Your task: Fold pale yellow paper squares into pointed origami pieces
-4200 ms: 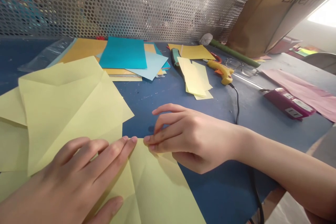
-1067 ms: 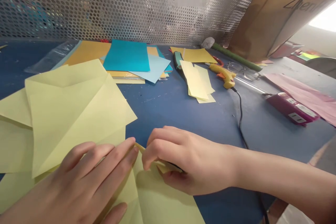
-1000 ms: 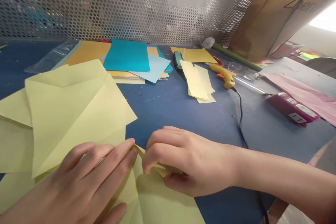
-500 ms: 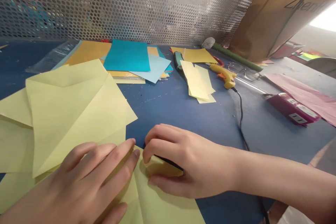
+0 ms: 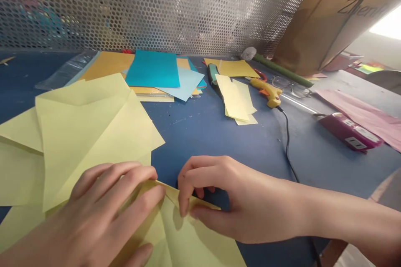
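At the bottom centre of the frame, a creased pale yellow paper sheet (image 5: pixel 200 246) lies on the dark blue surface (image 5: pixel 188 133), with a narrow strip folded along its far edge. The left hand (image 5: pixel 100 212) rests over its left part, the fingers slightly apart and touching the paper. The right hand (image 5: pixel 238 200) is at the folded strip; its thumb and index finger are close together there, but I cannot tell if paper is clamped between them. A pile of pale yellow paper sheets (image 5: pixel 90 125) lies at left, and a yellow plastic glue gun (image 5: pixel 269 91) at upper right.
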Action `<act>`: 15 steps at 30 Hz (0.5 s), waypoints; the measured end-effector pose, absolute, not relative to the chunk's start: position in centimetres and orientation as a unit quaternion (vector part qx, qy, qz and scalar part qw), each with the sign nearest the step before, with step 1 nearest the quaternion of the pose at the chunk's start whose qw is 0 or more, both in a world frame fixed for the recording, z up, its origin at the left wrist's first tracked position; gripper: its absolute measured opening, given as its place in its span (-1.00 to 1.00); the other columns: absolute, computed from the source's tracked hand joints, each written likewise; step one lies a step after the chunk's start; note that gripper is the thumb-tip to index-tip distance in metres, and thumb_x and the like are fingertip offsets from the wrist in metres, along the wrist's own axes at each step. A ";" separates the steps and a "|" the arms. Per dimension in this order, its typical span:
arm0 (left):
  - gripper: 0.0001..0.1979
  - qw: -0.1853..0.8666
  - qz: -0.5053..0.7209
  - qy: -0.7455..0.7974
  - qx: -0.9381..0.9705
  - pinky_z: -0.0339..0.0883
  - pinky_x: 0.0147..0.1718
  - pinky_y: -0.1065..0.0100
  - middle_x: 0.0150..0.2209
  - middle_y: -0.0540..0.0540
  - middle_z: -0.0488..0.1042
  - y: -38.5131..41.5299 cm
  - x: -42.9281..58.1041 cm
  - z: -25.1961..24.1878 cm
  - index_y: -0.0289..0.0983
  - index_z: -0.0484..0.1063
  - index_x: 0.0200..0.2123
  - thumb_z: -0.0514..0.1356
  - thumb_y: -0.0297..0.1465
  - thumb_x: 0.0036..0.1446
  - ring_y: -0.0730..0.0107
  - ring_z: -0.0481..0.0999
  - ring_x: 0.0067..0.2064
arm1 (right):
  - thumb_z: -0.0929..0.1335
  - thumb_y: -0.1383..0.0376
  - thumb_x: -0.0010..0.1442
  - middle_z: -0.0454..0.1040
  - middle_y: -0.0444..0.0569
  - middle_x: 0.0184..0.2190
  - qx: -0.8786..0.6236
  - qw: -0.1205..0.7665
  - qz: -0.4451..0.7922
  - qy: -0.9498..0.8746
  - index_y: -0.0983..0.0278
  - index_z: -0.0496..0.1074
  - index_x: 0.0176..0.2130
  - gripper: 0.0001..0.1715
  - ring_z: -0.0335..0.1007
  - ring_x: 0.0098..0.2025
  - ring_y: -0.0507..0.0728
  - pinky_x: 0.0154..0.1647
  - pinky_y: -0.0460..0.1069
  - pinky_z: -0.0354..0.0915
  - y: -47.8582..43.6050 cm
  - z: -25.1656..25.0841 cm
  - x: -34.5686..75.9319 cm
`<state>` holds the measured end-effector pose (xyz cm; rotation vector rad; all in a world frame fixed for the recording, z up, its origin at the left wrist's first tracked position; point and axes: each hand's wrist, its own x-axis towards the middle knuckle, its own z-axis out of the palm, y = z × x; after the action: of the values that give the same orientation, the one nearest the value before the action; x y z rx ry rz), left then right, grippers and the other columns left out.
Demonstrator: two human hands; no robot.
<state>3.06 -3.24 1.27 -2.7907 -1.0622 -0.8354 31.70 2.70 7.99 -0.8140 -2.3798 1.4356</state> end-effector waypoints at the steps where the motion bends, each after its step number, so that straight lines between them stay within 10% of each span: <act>1: -0.72 -0.004 -0.284 -0.347 -0.894 0.22 0.30 0.21 0.15 -0.04 0.55 -3.3 3.1 1.4 -0.12 0.51 0.17 0.14 -0.38 0.48 0.26 0.49 0.19 | 0.40 0.57 0.29 0.58 -0.07 -0.16 -0.282 0.120 0.494 -0.813 0.26 0.66 -0.18 -0.72 0.53 -0.29 -0.03 -0.27 -0.16 0.44 2.7 8.2 31.7; 8: -0.74 -0.054 -0.311 -0.358 -0.879 0.20 0.43 0.64 0.14 0.08 0.60 -3.6 3.1 1.2 -0.07 0.56 0.16 0.15 -0.42 0.55 0.57 0.55 0.21 | 0.32 0.64 0.43 0.69 0.02 -0.09 -0.211 0.219 0.251 -0.919 0.29 0.74 -0.14 -0.55 0.62 -0.09 0.09 -0.02 0.00 0.46 2.8 7.0 32.3; 15: -0.45 0.006 -0.267 -0.395 -0.879 0.33 0.41 0.64 0.46 0.12 0.56 -3.7 0.6 -0.4 -0.09 0.37 0.56 0.16 -0.28 0.60 0.51 0.71 0.33 | 0.38 0.27 0.69 0.58 0.18 0.31 -0.242 0.295 -0.024 -0.924 0.25 0.63 0.27 -0.70 0.43 0.35 0.28 0.37 0.18 0.37 2.9 6.4 32.5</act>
<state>0.59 -3.68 -0.36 -2.7525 -1.2351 -0.8350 32.50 2.92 6.37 -0.6443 -2.4598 -0.0648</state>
